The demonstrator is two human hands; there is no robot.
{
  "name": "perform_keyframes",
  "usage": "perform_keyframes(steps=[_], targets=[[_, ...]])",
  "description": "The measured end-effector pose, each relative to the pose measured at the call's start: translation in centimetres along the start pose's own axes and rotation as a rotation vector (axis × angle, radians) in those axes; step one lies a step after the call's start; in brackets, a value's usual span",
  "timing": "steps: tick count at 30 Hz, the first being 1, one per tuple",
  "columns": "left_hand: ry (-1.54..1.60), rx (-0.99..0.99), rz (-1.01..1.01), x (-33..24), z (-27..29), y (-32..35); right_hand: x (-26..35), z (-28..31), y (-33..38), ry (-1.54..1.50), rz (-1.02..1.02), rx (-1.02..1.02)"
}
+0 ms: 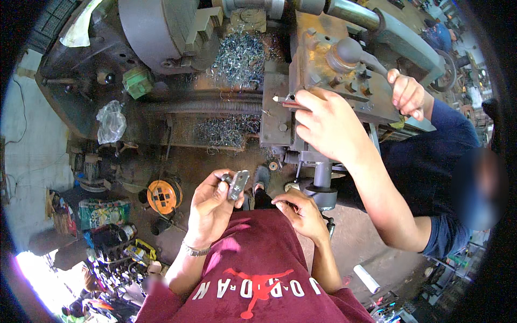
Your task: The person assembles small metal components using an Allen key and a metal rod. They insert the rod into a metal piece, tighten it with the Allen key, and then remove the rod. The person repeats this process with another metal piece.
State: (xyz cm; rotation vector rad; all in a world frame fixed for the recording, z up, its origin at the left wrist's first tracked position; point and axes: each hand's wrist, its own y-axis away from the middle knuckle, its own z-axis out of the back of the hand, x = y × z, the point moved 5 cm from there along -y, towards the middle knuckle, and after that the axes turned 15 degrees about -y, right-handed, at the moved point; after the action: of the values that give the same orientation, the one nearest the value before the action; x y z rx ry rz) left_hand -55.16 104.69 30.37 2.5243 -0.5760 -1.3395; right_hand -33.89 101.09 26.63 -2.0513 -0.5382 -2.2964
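Note:
A small flat metal block (pixel 238 184) with a shiny face is pinched between the thumb and fingers of my left hand (pixel 209 207), held up in front of my shirt. My right hand (pixel 303 214) is beside it at waist height, with thumb and index finger drawn together. Whatever may be between those fingers is too small to make out. Ahead of my hands stands a lathe, its tool post (pixel 336 70) at the upper right. A co-worker's hand (pixel 336 126) holds a thin reddish strip (pixel 293 103) beside the tool post; their other hand (pixel 406 96) grips the clamp lever (pixel 371 60).
The big lathe chuck (pixel 156 37) is at the upper left, with curly metal chips (pixel 237 59) heaped beside it. A long lead screw (pixel 215 106) runs across below. A plastic bag (pixel 111 121), an orange cable reel (pixel 164 196) and cluttered tools lie left. The co-worker's forearm (pixel 385 199) reaches in from the right.

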Motion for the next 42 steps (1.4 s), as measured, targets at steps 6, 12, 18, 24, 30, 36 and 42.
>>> perform_keyframes(steps=[6, 12, 18, 24, 30, 36, 42], targets=[[-0.023, -0.039, 0.103, 1.5, -1.0, -2.7, -1.8, 1.4, -0.2, 0.016, -0.157, 0.104], [-0.076, -0.012, 0.118, 2.1, 0.1, -6.2, -1.9, 1.5, -0.8, -0.018, -0.270, 0.106], [-0.396, -0.045, 0.116, 2.1, 2.5, -10.3, -1.4, 1.4, -0.7, 0.097, -0.468, -0.043], [-0.488, 0.076, 0.158, 1.6, 4.3, -13.0, -1.0, -1.7, -1.5, 0.182, -0.511, -0.007], [-0.501, 0.103, 0.158, 1.0, 6.3, -13.8, -1.5, -5.0, -3.3, 0.105, -0.447, 0.052], [-0.558, 0.122, 0.202, 1.2, 7.8, -14.6, -2.8, -5.2, -2.9, 0.108, -0.581, 0.017], [-0.550, 0.161, 0.227, 2.2, 8.2, -15.4, -4.6, -5.6, -2.2, 0.183, -0.615, 0.005]])
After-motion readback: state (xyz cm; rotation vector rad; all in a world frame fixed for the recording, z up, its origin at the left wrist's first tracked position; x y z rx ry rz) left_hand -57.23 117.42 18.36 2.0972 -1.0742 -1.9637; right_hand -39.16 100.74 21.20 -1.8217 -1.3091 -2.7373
